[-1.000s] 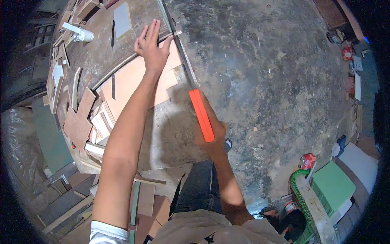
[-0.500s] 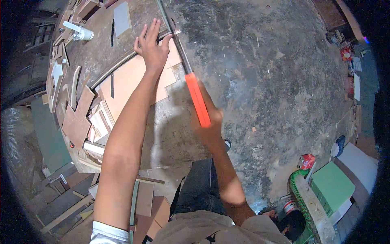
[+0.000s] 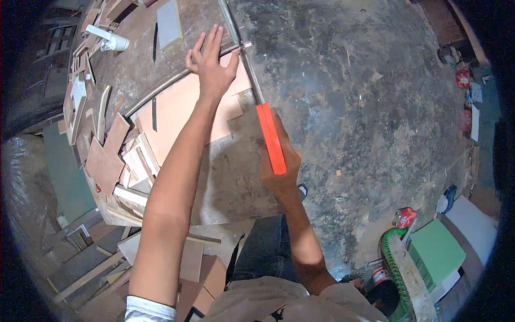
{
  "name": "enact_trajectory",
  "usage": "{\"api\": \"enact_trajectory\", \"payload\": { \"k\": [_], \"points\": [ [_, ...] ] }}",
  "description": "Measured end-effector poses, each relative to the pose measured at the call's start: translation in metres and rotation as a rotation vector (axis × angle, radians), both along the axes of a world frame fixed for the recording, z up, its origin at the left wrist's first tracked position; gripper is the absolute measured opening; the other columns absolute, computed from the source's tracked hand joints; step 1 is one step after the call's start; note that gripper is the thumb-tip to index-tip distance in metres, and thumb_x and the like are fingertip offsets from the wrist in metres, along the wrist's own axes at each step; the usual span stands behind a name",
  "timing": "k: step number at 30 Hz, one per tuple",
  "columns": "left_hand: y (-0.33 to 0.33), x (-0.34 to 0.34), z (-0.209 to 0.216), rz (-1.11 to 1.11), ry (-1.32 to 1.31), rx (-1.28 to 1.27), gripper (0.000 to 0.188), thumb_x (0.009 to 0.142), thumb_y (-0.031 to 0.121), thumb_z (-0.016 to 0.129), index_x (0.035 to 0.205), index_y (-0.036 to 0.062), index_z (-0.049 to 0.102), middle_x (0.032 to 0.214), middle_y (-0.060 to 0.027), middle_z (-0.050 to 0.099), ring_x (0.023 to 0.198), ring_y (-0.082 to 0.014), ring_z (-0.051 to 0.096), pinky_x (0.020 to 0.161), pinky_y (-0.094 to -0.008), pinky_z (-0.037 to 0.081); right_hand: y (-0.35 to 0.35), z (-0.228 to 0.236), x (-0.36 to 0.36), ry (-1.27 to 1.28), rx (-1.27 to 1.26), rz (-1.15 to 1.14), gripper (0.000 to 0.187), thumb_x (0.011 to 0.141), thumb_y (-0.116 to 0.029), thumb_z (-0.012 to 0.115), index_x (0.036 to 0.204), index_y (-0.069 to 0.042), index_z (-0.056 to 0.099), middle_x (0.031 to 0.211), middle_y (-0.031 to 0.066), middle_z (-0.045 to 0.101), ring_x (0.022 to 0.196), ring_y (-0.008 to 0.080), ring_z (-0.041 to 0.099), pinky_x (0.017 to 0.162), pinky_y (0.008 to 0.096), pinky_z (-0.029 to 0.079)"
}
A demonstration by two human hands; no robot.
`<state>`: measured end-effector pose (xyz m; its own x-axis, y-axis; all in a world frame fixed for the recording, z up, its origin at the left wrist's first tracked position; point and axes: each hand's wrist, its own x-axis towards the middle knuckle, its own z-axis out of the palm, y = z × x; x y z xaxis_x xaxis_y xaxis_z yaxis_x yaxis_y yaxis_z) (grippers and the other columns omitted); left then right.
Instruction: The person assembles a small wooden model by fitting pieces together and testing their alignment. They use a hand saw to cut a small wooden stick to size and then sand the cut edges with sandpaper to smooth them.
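Right hand (image 3: 283,161) clenched round an orange-handled handsaw (image 3: 272,140).
Its blade (image 3: 252,76) runs ahead of those fingers, a pale board (image 3: 174,111) to their left; beyond, the left hand (image 3: 215,78) spreads its fingers loosely over a wooden strip (image 3: 161,92), and a white cup (image 3: 116,43) sits farther left of them.

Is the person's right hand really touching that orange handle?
Touching. The head view shows the right hand wrapped around the orange handle.
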<state>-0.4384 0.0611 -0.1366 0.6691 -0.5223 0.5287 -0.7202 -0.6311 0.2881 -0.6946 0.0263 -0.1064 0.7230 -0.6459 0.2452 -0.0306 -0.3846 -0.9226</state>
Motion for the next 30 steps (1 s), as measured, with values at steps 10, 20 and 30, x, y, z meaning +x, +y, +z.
{"api": "enact_trajectory", "payload": {
  "k": [10, 20, 30],
  "points": [
    [0.035, -0.067, 0.018, 0.095, 0.138, 0.037, 0.090, 0.083, 0.053, 0.068, 0.148, 0.0008, 0.034, 0.155, -0.0212, 0.030, 0.147, -0.0323, 0.021, 0.117, -0.0545, 0.010, -0.002, 0.004, 0.002, -0.088, -0.024, -0.014, 0.058, 0.080, 0.004, 0.056, 0.137, 0.001, 0.050, 0.132, 0.0206, 0.059, 0.081, 0.0288, 0.071, 0.067, 0.0338, 0.055],
    [0.064, -0.097, 0.007, -0.062, 0.056, 0.211, 0.082, 0.084, 0.048, 0.070, 0.140, -0.0064, 0.044, 0.147, -0.0227, 0.044, 0.140, -0.0299, 0.039, 0.118, -0.0512, 0.017, -0.008, 0.005, 0.007, -0.137, 0.119, 0.023, 0.056, 0.084, 0.004, 0.054, 0.139, 0.002, 0.048, 0.139, 0.0198, 0.054, 0.121, 0.0278, 0.060, 0.094, 0.0335, 0.050],
    [0.064, -0.096, 0.004, -0.049, 0.057, 0.199, 0.072, 0.086, 0.042, 0.069, 0.140, 0.0001, 0.048, 0.148, -0.0176, 0.045, 0.140, -0.0252, 0.040, 0.118, -0.0501, 0.016, -0.007, 0.002, 0.009, -0.175, -0.007, 0.028, 0.065, 0.078, 0.006, 0.052, 0.142, 0.001, 0.045, 0.139, 0.0190, 0.053, 0.113, 0.0297, 0.065, 0.083, 0.0328, 0.056]
  ]
}}
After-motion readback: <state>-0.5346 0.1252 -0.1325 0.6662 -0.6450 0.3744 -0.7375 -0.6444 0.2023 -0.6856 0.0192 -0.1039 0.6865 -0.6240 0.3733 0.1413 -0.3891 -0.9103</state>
